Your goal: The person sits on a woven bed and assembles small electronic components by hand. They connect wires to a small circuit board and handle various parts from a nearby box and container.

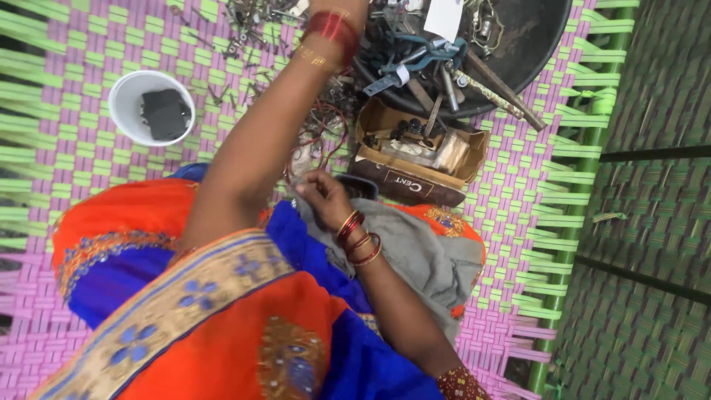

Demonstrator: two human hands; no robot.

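While she sorted hardware beside the dark pan [533, 44], both hands worked.
Right hand [324, 194] pinched something small, unclear, over grey cloth [422, 255]; left hand reached past frame, grip untellable; next likely careful picking.

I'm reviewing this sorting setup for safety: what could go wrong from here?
1. The left arm reaches over the round dark metal pan heaped with tools; its hand is out of view, so a scrape seems possible.
2. Small loose screws and bolts lie on the pink-and-green woven cot and could slip through.
3. The right hand works by tangled thin wires that may snag its red bangles.
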